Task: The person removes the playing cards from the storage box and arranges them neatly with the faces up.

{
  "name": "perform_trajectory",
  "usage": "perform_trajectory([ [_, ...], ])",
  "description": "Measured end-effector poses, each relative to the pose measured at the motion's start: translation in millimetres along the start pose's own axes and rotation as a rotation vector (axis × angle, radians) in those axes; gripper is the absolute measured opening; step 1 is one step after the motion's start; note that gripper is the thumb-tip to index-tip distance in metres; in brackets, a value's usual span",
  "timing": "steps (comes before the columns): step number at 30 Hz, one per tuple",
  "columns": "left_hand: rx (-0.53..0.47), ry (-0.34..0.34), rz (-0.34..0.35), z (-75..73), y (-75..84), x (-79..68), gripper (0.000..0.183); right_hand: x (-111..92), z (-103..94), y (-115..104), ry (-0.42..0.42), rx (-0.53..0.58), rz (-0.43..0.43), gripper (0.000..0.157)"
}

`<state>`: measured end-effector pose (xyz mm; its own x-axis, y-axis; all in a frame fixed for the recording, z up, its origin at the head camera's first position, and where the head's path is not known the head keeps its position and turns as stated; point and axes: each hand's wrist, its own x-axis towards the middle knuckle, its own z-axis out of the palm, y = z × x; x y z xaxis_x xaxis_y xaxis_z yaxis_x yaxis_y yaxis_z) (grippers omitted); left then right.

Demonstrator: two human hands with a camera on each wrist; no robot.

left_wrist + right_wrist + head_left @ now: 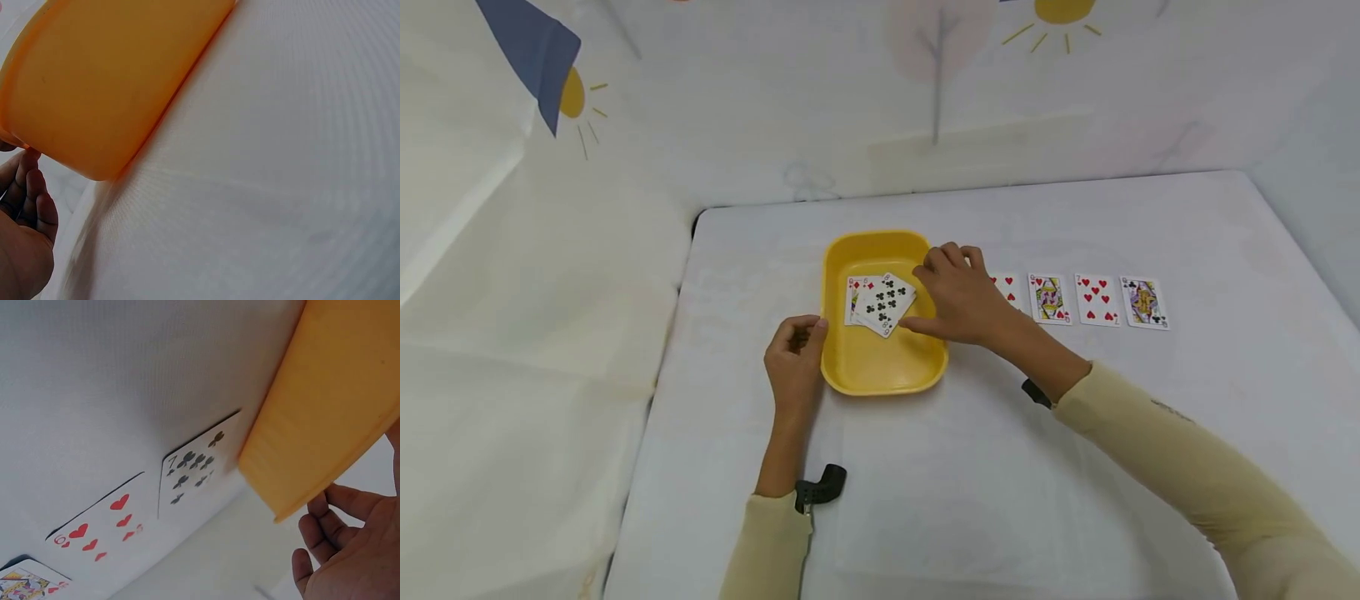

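Observation:
A yellow plastic tray [880, 367] holds a small overlapping pile of playing cards; a clubs card [886, 305] lies on top, with red diamond cards [852, 308] partly covered beneath. My left hand [795, 358] pinches the tray's left rim between thumb and curled fingers. Over the right rim hovers my right hand [958, 296], fingers loosely bent and thumb apart, reaching toward the pile; no card shows in it. In the right wrist view, its fingertips are right at the rim. A seven of clubs [194, 464] lies beside the tray, hidden by that hand in the head view.
To the tray's right runs a row of face-up cards: a six of hearts [1006, 288], a hearts face card [1049, 298], a seven of hearts [1097, 300] and a queen of clubs [1145, 302]. White cloth [1000, 500] covers the table; printed fabric [820, 100] hangs behind.

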<state>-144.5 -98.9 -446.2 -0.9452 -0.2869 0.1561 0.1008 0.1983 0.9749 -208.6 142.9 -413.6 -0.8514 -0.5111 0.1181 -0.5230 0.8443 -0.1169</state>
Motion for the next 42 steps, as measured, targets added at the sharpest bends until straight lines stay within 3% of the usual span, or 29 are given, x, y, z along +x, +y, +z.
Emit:
perform_trajectory([
  [6, 0.028, 0.012, 0.012, -0.3, -0.7, 0.0, 0.017, 10, 8.9, -8, -0.032, -0.019, -0.009, 0.071],
  [10, 0.026, 0.006, 0.004, -0.5, -0.9, 0.1, 0.017, 15, 13.9, -12, -0.057, -0.105, 0.005, 0.073],
  [14, 0.018, -0.004, -0.005, 0.2, -0.7, 0.4, 0.018, 22, 18.8, -16, -0.118, -0.186, 0.057, 0.081],
  [21, 0.003, 0.003, -0.003, 1.9, -1.1, 1.0, 0.017, 32, 26.1, -22, -0.232, -0.211, 0.147, 0.089],
  [22, 0.006, 0.005, -0.003, 2.3, -6.8, 2.5, 0.017, 33, 26.6, -22, -0.242, -0.215, 0.155, 0.089],
  [28, 0.016, 0.007, 0.002, 1.6, -10.0, 3.3, 0.017, 35, 28.8, -24, -0.253, -0.204, 0.168, 0.086],
  [32, 0.025, 0.003, -0.006, 0.6, -0.4, 1.1, 0.018, 35, 28.7, -23, -0.246, -0.195, 0.164, 0.084],
  [42, 0.025, 0.016, 0.004, 1.8, -3.3, 0.6, 0.016, 30, 23.5, -22, -0.190, -0.149, 0.128, 0.078],
])
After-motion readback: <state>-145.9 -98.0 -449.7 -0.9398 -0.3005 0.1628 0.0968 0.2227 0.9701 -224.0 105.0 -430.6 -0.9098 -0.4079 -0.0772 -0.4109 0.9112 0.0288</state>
